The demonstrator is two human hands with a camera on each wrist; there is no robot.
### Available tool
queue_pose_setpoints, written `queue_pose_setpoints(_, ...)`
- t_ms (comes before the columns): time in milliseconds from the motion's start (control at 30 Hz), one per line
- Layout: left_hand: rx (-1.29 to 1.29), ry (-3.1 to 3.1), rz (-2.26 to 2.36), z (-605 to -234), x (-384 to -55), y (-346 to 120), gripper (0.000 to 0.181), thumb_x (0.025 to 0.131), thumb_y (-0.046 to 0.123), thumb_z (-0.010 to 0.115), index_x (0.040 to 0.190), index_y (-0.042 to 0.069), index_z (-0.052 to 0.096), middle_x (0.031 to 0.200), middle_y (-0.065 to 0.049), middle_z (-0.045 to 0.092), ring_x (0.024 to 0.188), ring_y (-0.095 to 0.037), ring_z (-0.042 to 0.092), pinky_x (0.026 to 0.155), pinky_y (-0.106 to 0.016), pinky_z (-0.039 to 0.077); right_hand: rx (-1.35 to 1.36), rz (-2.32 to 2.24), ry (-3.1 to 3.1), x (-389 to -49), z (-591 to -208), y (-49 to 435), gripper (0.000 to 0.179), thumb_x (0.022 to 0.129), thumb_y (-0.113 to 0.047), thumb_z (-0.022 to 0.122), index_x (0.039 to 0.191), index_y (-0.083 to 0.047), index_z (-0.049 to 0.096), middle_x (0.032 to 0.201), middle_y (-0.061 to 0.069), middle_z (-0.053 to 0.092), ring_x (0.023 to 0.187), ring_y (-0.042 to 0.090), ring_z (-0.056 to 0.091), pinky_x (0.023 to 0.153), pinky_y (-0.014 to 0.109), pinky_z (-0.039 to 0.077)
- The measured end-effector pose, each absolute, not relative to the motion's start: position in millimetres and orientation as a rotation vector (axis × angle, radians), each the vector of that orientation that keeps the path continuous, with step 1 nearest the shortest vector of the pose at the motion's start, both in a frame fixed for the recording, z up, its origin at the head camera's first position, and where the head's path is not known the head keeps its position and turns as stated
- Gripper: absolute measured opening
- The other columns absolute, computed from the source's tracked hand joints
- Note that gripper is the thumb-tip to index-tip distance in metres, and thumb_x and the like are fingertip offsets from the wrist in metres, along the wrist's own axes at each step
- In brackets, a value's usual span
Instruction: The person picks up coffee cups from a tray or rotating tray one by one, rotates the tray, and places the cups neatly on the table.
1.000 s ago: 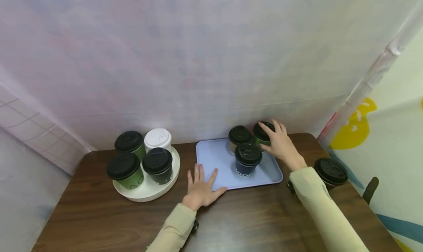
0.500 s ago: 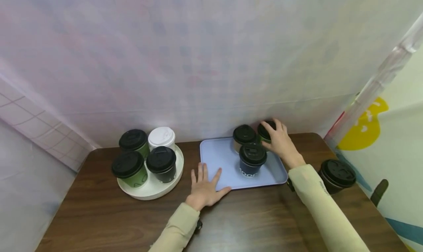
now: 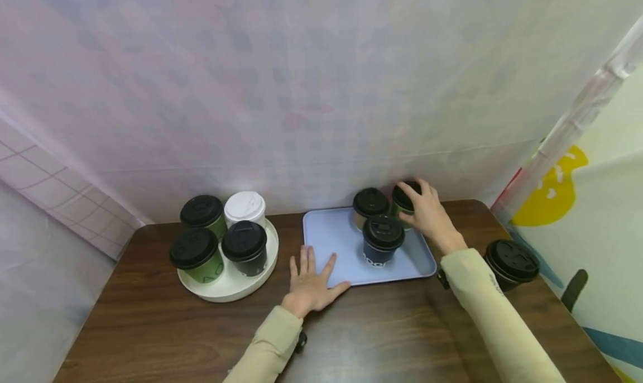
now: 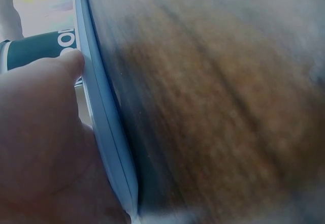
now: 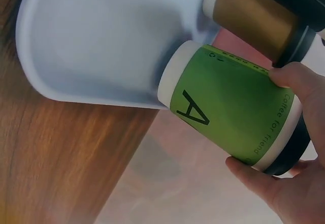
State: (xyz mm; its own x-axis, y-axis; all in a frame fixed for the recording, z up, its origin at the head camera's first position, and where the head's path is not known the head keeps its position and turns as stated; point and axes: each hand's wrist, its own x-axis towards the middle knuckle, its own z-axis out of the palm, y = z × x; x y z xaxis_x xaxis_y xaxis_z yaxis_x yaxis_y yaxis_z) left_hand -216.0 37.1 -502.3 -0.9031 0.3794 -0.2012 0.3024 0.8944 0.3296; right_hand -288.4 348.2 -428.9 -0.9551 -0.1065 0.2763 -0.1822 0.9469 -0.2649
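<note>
In the head view, a light blue rectangular tray [image 3: 326, 235] carries several lidded paper coffee cups. My right hand [image 3: 427, 218] grips the green coffee cup [image 5: 231, 107] at the tray's back right, thumb and fingers on either side near its black lid. The right wrist view shows this cup's white base at the tray's rim, beside a brown coffee cup [image 5: 256, 13]. A navy coffee cup [image 3: 379, 253] stands nearer the front. My left hand [image 3: 308, 288] lies with fingers spread at the tray's front left corner, thumb along the blue edge [image 4: 104, 122] in the left wrist view.
A round white tray [image 3: 228, 298] at the left holds several cups, among them a white-lidded cup [image 3: 245, 207] and a black cup [image 3: 246, 249]. Another dark-lidded cup [image 3: 511, 263] stands by the table's right edge, beside my right forearm. A cloth-covered wall [image 3: 301, 104] rises behind.
The head view has shifted slightly, so everything sits a little further right in it. Both hands keep their places, the right on the green coffee cup and the left at the tray.
</note>
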Motion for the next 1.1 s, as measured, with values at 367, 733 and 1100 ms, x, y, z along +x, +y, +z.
queue_pose_setpoints(367,0.518,2.801,0.405,-499,-215,37,0.082,0.097,0.075,0.044,0.164,0.030,0.030,0.171,-0.033,0.004,0.162,-0.046,-0.003,0.128,-0.068,0.003,0.223,0.444,-2.828,-266,-426,351,0.078,0.089,-0.019,0.080,0.157,-0.016,0.042,0.160,0.035,0.027,0.142,0.063,0.033,0.098,0.073,0.049)
queue_pose_setpoints(733,0.515,2.803,0.414,-497,-216,37,0.081,0.098,0.074,0.043,0.164,0.029,0.029,0.171,-0.033,0.003,0.162,-0.047,-0.005,0.128,-0.069,0.002,0.193,0.426,-2.782,-234,-423,357,0.074,0.087,-0.017,0.081,0.154,-0.014,0.047,0.157,0.036,0.032,0.138,0.064,0.037,0.091,0.073,0.052)
queue_pose_setpoints(1100,0.531,2.801,0.435,-501,-215,36,0.083,0.097,0.075,0.044,0.164,0.028,0.030,0.171,-0.034,0.002,0.162,-0.047,-0.005,0.128,-0.068,0.000,0.184,0.396,-2.782,-200,-424,366,0.075,0.086,-0.017,0.082,0.153,-0.014,0.048,0.158,0.036,0.032,0.138,0.064,0.037,0.089,0.074,0.052)
